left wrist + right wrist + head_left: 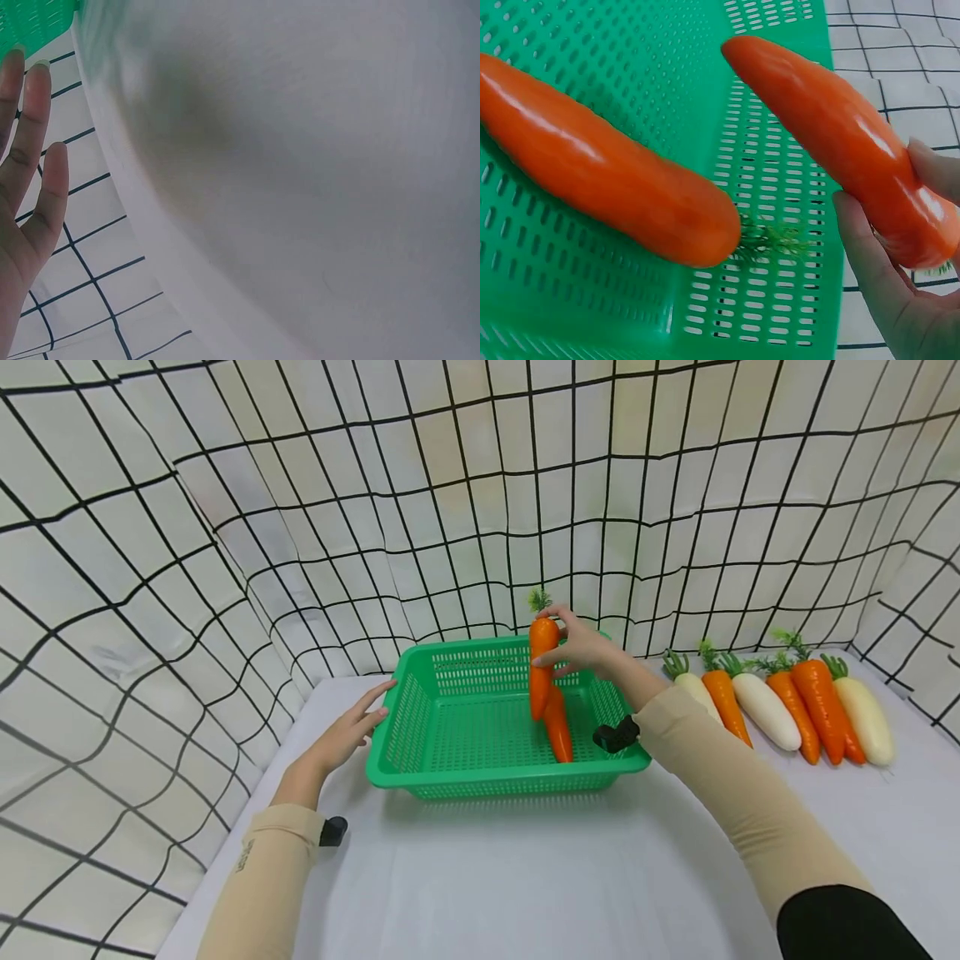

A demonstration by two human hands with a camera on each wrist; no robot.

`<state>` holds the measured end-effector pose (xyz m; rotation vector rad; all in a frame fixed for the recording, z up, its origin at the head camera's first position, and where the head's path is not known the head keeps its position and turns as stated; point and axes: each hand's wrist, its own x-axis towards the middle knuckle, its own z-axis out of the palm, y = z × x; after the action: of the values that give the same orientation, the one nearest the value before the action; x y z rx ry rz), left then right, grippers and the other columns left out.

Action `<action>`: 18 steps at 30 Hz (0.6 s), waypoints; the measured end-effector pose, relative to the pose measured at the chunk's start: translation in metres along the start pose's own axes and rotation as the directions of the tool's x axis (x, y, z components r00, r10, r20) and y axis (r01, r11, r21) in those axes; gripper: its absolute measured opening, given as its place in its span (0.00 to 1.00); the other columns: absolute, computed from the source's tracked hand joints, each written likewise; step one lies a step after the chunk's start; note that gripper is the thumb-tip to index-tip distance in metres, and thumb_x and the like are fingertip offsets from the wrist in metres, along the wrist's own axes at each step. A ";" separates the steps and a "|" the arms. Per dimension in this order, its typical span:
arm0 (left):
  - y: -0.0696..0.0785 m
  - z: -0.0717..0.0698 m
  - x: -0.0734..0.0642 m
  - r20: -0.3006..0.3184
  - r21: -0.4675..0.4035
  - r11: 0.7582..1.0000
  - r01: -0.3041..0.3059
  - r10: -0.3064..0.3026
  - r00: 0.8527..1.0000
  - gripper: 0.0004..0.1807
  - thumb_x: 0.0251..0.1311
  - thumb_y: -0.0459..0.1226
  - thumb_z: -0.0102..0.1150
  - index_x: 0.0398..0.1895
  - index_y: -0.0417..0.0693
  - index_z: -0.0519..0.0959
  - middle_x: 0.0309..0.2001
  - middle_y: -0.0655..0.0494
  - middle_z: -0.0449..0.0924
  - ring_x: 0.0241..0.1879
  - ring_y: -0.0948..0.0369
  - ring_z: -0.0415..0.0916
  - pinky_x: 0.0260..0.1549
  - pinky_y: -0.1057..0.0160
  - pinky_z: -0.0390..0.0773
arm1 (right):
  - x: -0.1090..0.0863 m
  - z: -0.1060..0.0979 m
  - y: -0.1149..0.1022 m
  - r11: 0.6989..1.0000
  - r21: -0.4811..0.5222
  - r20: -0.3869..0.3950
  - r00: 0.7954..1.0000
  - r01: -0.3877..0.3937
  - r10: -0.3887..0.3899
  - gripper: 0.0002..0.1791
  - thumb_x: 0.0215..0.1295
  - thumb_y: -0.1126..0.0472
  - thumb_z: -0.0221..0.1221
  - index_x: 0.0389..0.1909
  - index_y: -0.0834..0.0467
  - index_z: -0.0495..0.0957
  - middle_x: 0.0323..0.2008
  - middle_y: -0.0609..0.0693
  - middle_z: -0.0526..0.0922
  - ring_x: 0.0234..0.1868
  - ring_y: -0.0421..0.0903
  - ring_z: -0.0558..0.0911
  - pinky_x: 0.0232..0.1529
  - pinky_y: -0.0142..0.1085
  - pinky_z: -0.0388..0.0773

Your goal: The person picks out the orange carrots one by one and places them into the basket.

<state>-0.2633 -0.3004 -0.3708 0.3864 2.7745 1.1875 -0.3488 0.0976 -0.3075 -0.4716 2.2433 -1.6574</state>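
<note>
At the left, the left hand [341, 737] has its fingers spread and nearly straight, gripping nothing, the fingertips at the left rim of the green basket [510, 778]. Over the basket's right part, the right hand [588, 647] pinches an upright carrot [538, 681] between thumb and fingers, tip down, while a second carrot [557, 727] lies inside below. Farther right, white radishes [767, 710] and more carrots [819, 702] lie in a row on the table [525, 877].
</note>
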 end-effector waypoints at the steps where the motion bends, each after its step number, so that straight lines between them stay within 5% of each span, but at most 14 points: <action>1: 0.000 0.000 0.000 -0.001 0.001 1.000 -0.001 0.001 1.000 0.33 0.81 0.50 0.39 0.84 0.57 0.48 0.61 0.36 0.75 0.47 0.49 0.74 0.51 0.36 0.71 | 0.001 0.002 0.001 1.000 -0.005 0.009 1.000 -0.004 0.004 0.43 0.66 0.74 0.64 0.76 0.56 0.53 0.66 0.69 0.63 0.59 0.67 0.75 0.54 0.58 0.78; 18: -0.001 -0.001 0.001 -0.001 0.002 1.000 -0.001 0.001 1.000 0.34 0.81 0.51 0.38 0.84 0.58 0.47 0.58 0.37 0.78 0.48 0.48 0.77 0.52 0.36 0.72 | 0.018 0.029 0.012 0.977 -0.206 0.070 0.995 -0.050 0.065 0.41 0.64 0.72 0.67 0.73 0.56 0.57 0.61 0.67 0.68 0.53 0.61 0.77 0.51 0.49 0.81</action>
<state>-0.2646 -0.3010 -0.3709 0.3875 2.7773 1.1859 -0.3532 0.0678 -0.3278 -0.5046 2.3583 -1.3636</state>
